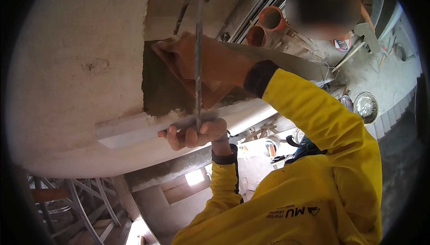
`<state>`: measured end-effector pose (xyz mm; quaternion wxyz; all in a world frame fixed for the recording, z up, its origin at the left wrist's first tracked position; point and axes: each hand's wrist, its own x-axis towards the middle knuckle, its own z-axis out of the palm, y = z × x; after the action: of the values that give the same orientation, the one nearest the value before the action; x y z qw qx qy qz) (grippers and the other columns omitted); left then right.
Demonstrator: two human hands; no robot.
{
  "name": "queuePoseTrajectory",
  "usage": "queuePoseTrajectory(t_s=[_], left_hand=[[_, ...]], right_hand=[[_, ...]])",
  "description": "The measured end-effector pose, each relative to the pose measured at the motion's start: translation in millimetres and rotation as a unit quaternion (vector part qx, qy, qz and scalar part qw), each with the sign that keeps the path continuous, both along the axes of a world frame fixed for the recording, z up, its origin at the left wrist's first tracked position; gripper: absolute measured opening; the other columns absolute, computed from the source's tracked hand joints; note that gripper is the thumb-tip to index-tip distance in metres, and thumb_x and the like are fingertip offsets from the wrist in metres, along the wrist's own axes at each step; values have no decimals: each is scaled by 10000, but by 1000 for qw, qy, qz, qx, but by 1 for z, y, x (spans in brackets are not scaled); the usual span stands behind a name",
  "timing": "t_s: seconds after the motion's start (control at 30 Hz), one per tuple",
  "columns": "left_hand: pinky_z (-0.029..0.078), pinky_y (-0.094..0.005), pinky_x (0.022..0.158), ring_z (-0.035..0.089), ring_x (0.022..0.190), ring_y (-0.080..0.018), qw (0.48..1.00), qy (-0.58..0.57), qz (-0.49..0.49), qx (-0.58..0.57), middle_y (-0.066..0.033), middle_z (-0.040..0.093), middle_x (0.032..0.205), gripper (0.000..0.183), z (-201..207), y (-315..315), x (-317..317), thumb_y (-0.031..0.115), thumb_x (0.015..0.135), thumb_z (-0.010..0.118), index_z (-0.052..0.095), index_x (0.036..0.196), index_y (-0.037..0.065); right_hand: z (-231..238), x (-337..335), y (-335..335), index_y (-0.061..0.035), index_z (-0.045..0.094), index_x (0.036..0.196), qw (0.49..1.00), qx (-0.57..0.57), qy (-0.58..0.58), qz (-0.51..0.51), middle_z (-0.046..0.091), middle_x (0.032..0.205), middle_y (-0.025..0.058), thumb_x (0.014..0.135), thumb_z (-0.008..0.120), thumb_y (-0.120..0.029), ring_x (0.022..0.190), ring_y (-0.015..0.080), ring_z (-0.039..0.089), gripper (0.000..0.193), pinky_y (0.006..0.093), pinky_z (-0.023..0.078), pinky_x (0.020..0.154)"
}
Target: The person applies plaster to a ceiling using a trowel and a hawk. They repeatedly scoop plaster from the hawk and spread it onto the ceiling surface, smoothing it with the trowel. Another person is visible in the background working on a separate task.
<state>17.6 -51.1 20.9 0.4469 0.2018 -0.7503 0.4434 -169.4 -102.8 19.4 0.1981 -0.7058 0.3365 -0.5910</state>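
Note:
My right hand (201, 57) is closed, blurred by motion, on a thin flat brownish plate (215, 93) with a pointed corner. That plate slants against a patch of dark wet mortar (156, 88) beside the pale wall surface (89, 66). My left hand (195, 135) lies lower, fingers curled at the edge of a long pale strip (130, 131). What those fingers hold is hidden. A thin mortar-stained steel rod (198, 30) crosses in front of my right hand and ends among the left fingers.
Another person (324, 8) is at the upper right, near two orange buckets (272, 18). A round container (366, 106) stands on the floor at right, and a flat grey tool (368, 37) lies farther up. Metal frame bars (85, 209) stand at lower left.

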Motion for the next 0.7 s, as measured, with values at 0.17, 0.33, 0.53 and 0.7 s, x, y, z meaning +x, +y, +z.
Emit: queuePoseTrajectory(t_s=[0.17,0.33,0.53,0.7], left_hand=[[140,-603,1232,238,1449,-335,1000,5,-10,-12,-162,406,1314,230,-1,-7,6,353,1049,344,408,991,140],[156,-602,1228,238,1455,-357,1000,0,-10,-2,-167,401,1321,228,-3,-7,3,350,1049,343,416,1003,139],[181,-582,1226,326,1382,-283,1000,16,-3,-17,-138,421,1319,251,-1,-5,-2,396,1065,365,446,1036,160],[175,-577,1228,335,1367,-275,1000,-4,-8,-25,-132,430,1313,241,-2,-9,-5,387,1062,367,444,1029,161]], right_hand=[[-5,7,14,-59,601,1194,997,13,-71,-26,686,1005,161,867,635,-190,943,366,679,354,461,543,808],[-2,12,-3,-59,624,1140,984,30,-173,-29,693,1001,182,858,626,-188,911,386,684,310,467,546,801],[-34,8,24,-90,617,1221,994,39,-66,-74,681,1098,178,900,585,-208,957,345,671,344,456,553,777],[-8,-2,23,-137,569,1356,985,-105,-31,-135,649,1170,94,922,568,-240,971,270,663,447,410,568,712]])
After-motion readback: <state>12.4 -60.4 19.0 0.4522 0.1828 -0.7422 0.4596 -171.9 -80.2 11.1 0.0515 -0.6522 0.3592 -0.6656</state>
